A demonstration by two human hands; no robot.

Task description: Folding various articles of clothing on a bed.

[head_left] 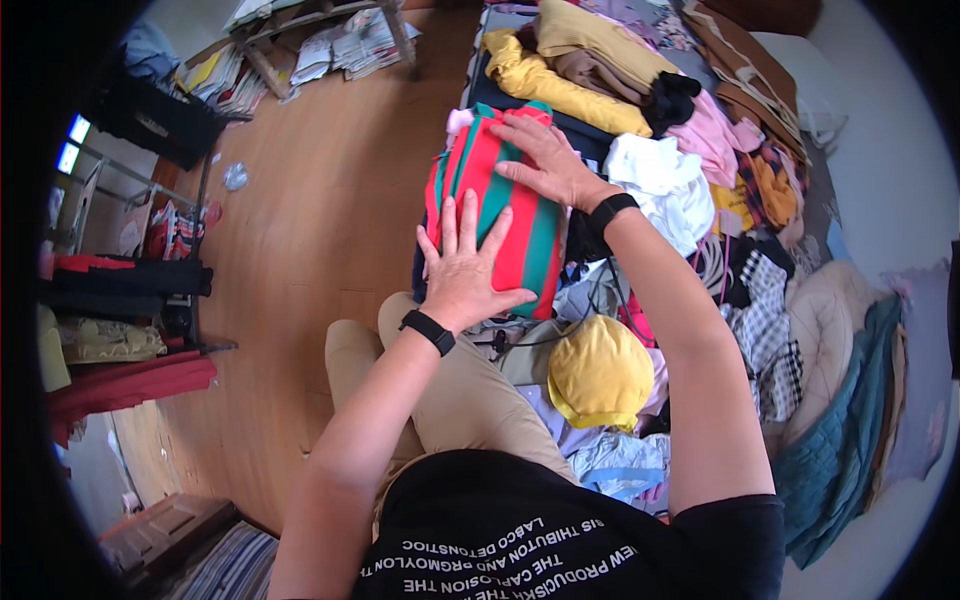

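A folded cloth with red and green stripes [513, 258] lies in front of me on the left edge of the clothes-covered bed. My left hand [463, 268] rests flat on its near left part, fingers spread. Across its far right part lies my right hand [552, 168], with the fingers stretched out and the thumb apart. Neither hand grips anything. A bit of pink fabric [459, 121] shows at the cloth's far left corner. White clothing [660, 190] lies close to my right wrist.
Right of my knees sits a yellow cap-like item [600, 372] among heaped clothes. Folded yellow clothing [570, 85] lies farther back. A black cable [605, 285] runs through the pile. At left are a clothes rack [185, 270] and wooden floor [290, 200]; papers [350, 48] lie under a wooden stand.
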